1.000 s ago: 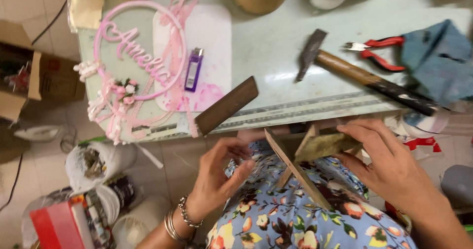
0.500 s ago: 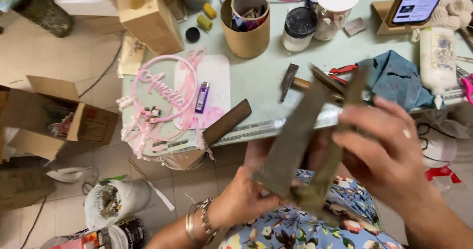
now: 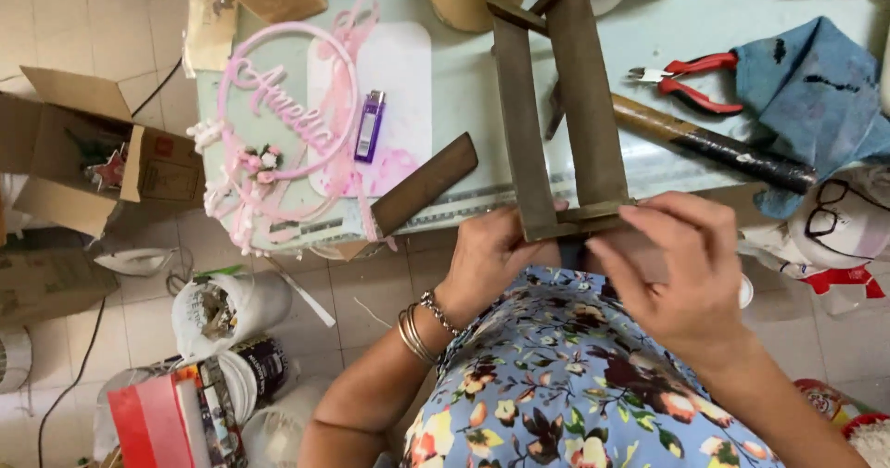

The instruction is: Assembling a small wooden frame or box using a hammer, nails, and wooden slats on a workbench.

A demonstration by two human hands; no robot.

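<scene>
Left hand (image 3: 491, 250) and right hand (image 3: 681, 264) gripping wooden frame (image 3: 556, 116) upright, fingers curled closed.

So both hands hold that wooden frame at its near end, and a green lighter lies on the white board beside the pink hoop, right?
Not quite: the lighter is purple, not green, as the head view shows. The rest holds: the left hand and right hand grip the wooden frame at its near end, and the lighter lies on the white board beside the pink hoop.
</scene>
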